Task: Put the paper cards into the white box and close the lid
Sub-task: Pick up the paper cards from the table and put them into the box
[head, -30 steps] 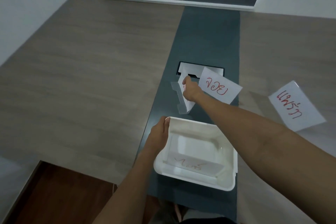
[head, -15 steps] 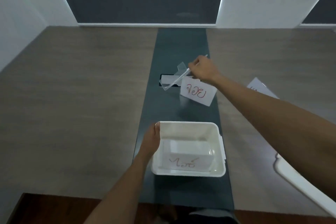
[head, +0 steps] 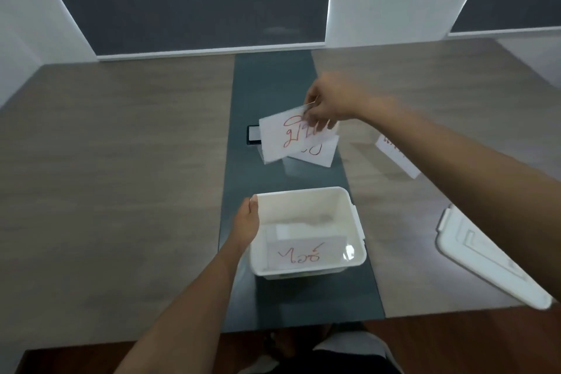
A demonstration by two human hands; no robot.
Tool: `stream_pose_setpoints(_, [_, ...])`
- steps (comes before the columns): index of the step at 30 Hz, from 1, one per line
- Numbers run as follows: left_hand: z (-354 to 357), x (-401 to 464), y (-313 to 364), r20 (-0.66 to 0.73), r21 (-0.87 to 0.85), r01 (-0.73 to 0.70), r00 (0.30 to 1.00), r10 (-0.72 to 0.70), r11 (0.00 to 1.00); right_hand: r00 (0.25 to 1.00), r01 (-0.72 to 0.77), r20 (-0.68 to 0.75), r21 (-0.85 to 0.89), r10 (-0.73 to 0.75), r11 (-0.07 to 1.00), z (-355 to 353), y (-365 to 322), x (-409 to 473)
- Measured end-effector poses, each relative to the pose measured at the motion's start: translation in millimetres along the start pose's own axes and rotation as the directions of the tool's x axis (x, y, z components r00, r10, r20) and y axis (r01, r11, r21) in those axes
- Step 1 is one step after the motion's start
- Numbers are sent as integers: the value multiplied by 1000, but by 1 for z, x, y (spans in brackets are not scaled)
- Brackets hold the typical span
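Hands first, and there's only the head view to go on. Right hand is out over the dark strip running down the middle of the surface, pinching a card by its top right corner. That card has red writing on it and hangs tilted in the air, a bit blurry. Right behind and under it there's a second card, also with red marks, lying on the strip and partly covered by the held one. A small dark slot in the strip peeks out just left of the held card.

Left hand is closed on the left rim of the box, thumb on top of the edge, the other fingers hidden on the outside. Box sits open on the strip near the front edge of the surface, and there's already a card in it with red writing, lying flat on the bottom.

Over on the right, a third loose card lies on the wood part, mostly hidden behind the right forearm. Lid is off, lying on the wood at the right, well apart from the box.
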State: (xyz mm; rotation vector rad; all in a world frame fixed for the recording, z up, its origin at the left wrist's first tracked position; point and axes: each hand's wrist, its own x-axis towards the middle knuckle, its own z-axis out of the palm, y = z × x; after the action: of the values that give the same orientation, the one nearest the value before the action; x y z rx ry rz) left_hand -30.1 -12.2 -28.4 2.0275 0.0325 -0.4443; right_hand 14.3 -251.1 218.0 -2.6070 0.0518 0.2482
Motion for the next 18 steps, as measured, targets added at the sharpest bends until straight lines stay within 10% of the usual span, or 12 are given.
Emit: stream_pose_setpoints(18, [-5,14,-4,209,-221,271,951,-226,937,938,-56,328,-165,109,985,55,-6,-45])
